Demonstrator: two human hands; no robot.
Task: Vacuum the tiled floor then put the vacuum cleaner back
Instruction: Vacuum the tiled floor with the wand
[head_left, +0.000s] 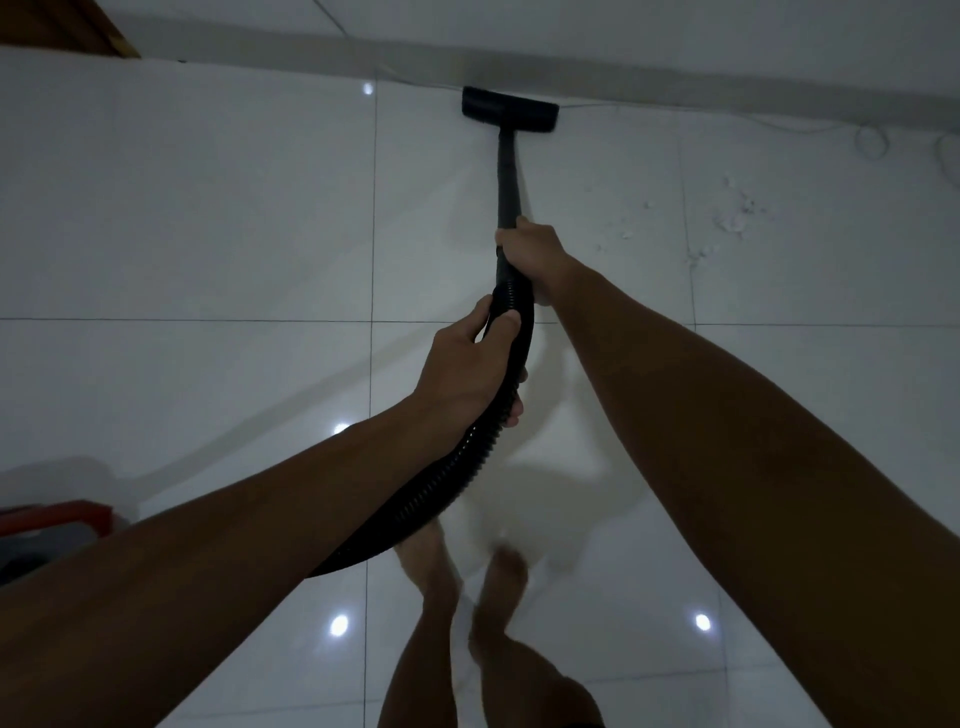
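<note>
A black vacuum wand (508, 176) reaches forward to a flat black floor head (510, 110) that sits on the white tiled floor (208, 218) against the base of the far wall. My right hand (535, 254) grips the wand's near end. Just behind it my left hand (472, 364) grips the ribbed black hose (441, 483), which curves back under my left forearm. The red and grey vacuum body (47, 530) shows at the left edge, partly hidden by my arm.
White crumbs and dust (732, 213) lie scattered on the tiles right of the wand. A thin white cable (810, 127) runs along the wall base and loops at the far right. A brown wooden edge (62, 26) shows top left. My bare feet (467, 571) stand below the hose.
</note>
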